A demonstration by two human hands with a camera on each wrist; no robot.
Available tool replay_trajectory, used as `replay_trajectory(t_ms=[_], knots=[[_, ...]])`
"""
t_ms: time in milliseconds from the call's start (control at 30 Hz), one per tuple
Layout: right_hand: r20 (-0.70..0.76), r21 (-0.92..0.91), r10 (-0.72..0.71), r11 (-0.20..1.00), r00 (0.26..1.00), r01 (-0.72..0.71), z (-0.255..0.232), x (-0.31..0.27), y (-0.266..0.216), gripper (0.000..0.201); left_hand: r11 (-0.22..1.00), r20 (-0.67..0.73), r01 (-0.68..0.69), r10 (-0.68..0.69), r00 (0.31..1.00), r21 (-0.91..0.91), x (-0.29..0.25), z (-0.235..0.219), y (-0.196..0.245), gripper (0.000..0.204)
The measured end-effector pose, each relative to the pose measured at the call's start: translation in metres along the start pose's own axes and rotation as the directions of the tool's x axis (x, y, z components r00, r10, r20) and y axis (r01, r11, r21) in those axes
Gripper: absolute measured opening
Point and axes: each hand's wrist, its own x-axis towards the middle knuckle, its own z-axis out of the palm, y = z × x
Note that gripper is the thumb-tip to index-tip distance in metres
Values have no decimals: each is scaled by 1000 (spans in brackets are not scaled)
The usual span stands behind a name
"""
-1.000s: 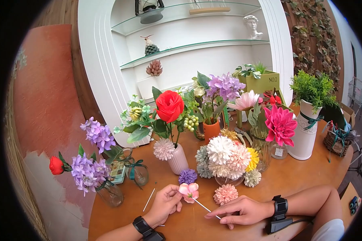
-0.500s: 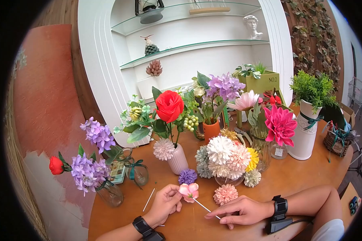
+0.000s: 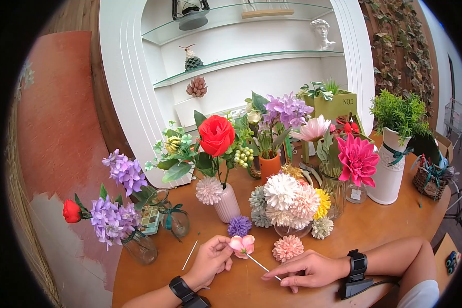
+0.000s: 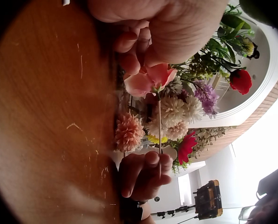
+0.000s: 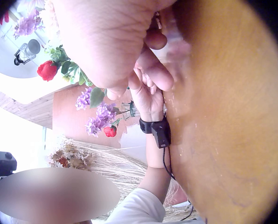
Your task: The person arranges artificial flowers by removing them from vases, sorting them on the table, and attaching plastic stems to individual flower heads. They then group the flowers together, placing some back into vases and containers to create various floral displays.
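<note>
A small pink artificial flower [image 3: 243, 245] on a thin white stick stem [image 3: 256, 263] spans the gap between both hands, low over the table. My left hand [image 3: 213, 261] pinches the petals at the flower's edge with thumb and fingers. At the stem's lower end, my right hand [image 3: 311, 269] grips it between thumb and fingers. The left wrist view shows the green base [image 4: 158, 88] where stem meets petals. Just beyond the flower lie a purple pompom bloom [image 3: 239, 226] and a peach one [image 3: 288, 248]. In the right wrist view the palm hides the flower.
A loose white stick [image 3: 190, 255] lies left of the left hand. Behind are a round glass bowl of chrysanthemums [image 3: 281, 192], a pink ribbed vase [image 3: 227, 204] and a tall white vase [image 3: 386, 177]. Glass bottles [image 3: 141, 249] with purple blooms stand at left; wooden table [image 3: 231, 292] beneath.
The pink flower head has turned slightly on its axis between the hands. Both hands keep their places and their hold; everything else looks the same.
</note>
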Motion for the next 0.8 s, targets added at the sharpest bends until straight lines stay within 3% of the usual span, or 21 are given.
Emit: replay_trajectory(t_ms=[167, 800], knots=[[-51, 4, -70, 998, 996, 70, 4, 0, 4, 36, 1000, 31, -14, 14, 999, -21, 0, -3, -2, 16], [-52, -20, -63, 998, 997, 62, 3, 0, 6, 36, 999, 68, 3, 0, 998, -32, -1, -4, -4, 16]])
